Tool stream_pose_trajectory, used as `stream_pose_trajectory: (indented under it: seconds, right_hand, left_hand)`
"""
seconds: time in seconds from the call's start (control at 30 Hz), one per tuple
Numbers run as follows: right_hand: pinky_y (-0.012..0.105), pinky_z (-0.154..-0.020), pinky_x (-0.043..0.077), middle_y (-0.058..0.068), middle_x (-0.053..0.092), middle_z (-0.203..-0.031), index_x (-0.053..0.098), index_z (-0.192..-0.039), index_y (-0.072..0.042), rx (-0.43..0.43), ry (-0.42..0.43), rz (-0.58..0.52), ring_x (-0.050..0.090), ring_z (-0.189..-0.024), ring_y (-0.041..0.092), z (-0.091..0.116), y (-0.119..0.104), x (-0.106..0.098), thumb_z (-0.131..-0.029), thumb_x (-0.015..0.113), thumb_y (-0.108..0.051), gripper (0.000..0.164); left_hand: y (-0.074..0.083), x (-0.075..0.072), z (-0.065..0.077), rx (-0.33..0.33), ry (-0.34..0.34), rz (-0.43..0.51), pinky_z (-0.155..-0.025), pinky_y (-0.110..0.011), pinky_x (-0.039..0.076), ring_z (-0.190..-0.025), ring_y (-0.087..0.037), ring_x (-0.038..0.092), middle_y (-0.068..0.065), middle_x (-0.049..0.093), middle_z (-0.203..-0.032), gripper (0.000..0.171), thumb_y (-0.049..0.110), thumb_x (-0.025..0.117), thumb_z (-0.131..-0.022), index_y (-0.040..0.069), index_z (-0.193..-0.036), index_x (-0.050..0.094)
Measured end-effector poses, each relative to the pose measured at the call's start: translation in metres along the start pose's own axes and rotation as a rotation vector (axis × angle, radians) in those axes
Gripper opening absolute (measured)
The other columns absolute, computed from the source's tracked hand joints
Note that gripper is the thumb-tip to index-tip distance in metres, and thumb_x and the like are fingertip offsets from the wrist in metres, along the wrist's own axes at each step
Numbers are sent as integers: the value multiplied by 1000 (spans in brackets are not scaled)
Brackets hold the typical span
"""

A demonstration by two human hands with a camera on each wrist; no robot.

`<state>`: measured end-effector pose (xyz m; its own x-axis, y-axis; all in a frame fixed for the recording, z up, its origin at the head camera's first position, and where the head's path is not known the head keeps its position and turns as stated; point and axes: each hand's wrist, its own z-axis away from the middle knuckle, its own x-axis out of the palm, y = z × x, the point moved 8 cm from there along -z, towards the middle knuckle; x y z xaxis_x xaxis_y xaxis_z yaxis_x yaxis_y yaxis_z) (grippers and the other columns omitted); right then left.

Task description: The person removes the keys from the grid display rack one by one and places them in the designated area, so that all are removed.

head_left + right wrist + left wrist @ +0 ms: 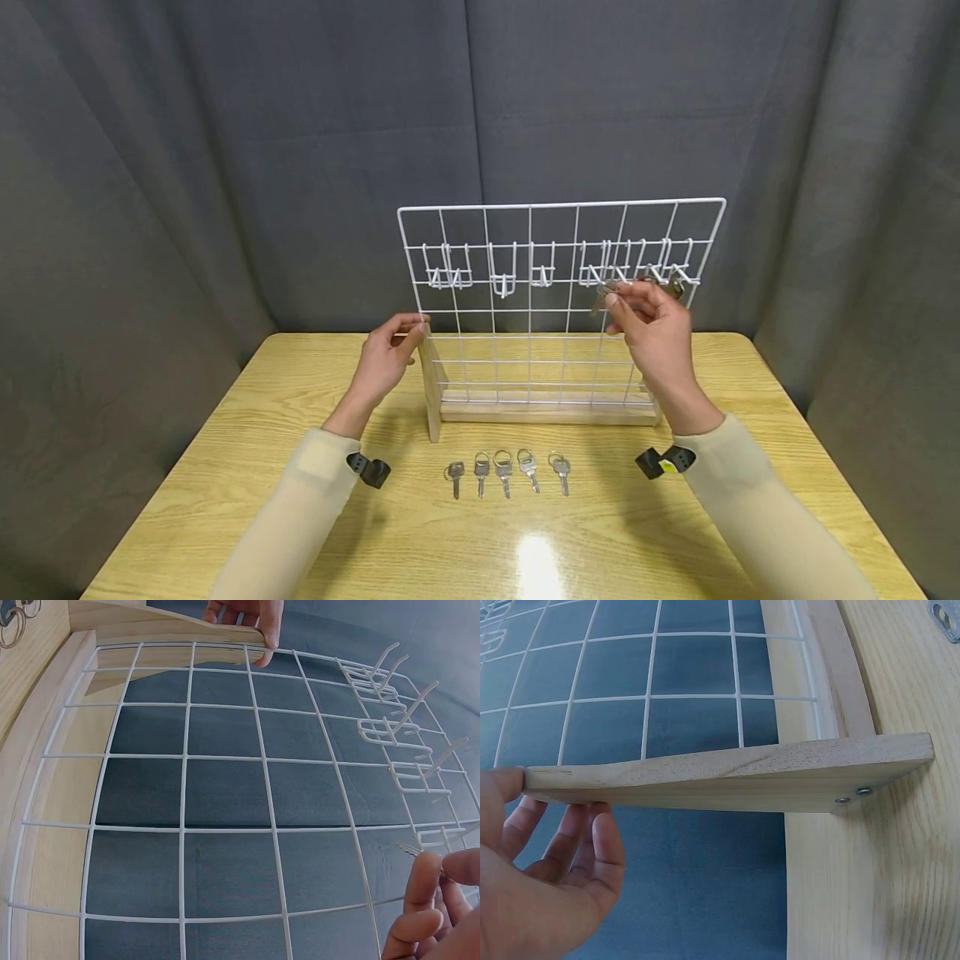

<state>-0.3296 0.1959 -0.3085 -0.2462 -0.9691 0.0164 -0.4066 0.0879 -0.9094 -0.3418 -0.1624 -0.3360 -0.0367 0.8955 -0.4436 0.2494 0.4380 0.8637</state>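
My right hand pinches a small metal key between thumb and fingertips, close to the hooks on the right part of a white wire grid rack. In the right wrist view, only the toothed tip of the key sticks out past the fingers. Just behind that hand, another key hangs at the rightmost hooks, partly covered. With thumb and fingers, my left hand holds the upper end of the rack's wooden side support.
Several keys with rings, among them a middle one, lie in a row on the wooden table before the rack. White hooks line the grid's upper part. A wooden base bar joins the supports. Grey curtains surround the table.
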Motion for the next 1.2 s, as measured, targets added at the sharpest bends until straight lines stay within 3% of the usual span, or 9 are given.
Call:
stream_pose_trajectory:
  seconds: [0.2,0.27,0.4,0.63,0.8,0.97,1.2]
  right_hand:
    - [16,-61,55,-10,71,-87,68,-101,-8,3,5,15,62,-58,3,1,-2,-1,-93,72,-18,14]
    - [17,-61,55,-7,72,-88,69,-101,-10,10,4,10,63,-59,4,1,-2,-2,-93,73,-19,13]
    - [17,-60,54,-6,71,-90,68,-101,-13,17,-8,11,63,-60,5,4,-3,-4,-93,72,-21,13]
    - [16,-47,38,-9,71,-84,68,-100,-12,19,-8,-32,63,-58,6,8,-8,-7,-93,72,-15,10]
    - [19,-47,37,-9,70,-79,69,-101,-10,-14,-10,-7,62,-58,7,11,-12,-8,-93,71,-15,9]
    - [19,-48,38,-11,70,-79,70,-104,-9,-20,-8,22,63,-58,7,15,-14,-10,-93,72,-18,13]
    - [18,-48,40,-9,71,-82,70,-105,-7,-34,-15,-40,63,-59,8,20,-22,-13,-92,73,-15,15]
  left_hand:
    - [-31,3,-15,3,14,13,-86,-50,55,-117,-34,62,-19,63,-131,38,31,53,-105,7,-134,60]
    - [-33,3,-16,9,20,12,-85,-47,56,-115,-32,63,-17,64,-130,38,34,54,-104,10,-133,62]
    - [-35,2,-16,17,25,4,-82,-40,57,-112,-28,64,-13,66,-127,37,37,55,-103,14,-130,64]
    - [-34,2,-16,24,30,3,-81,-42,58,-110,-27,64,-12,67,-125,36,38,56,-103,14,-129,64]
    - [-34,2,-15,29,24,8,-84,-46,57,-113,-30,63,-15,65,-128,39,37,55,-103,12,-132,63]
    - [-34,2,-15,28,23,-7,-81,-40,57,-112,-28,64,-14,66,-127,39,37,54,-103,12,-132,63]
    - [-34,1,-15,31,26,-8,-79,-37,57,-110,-27,64,-12,66,-125,37,39,55,-103,14,-130,63]
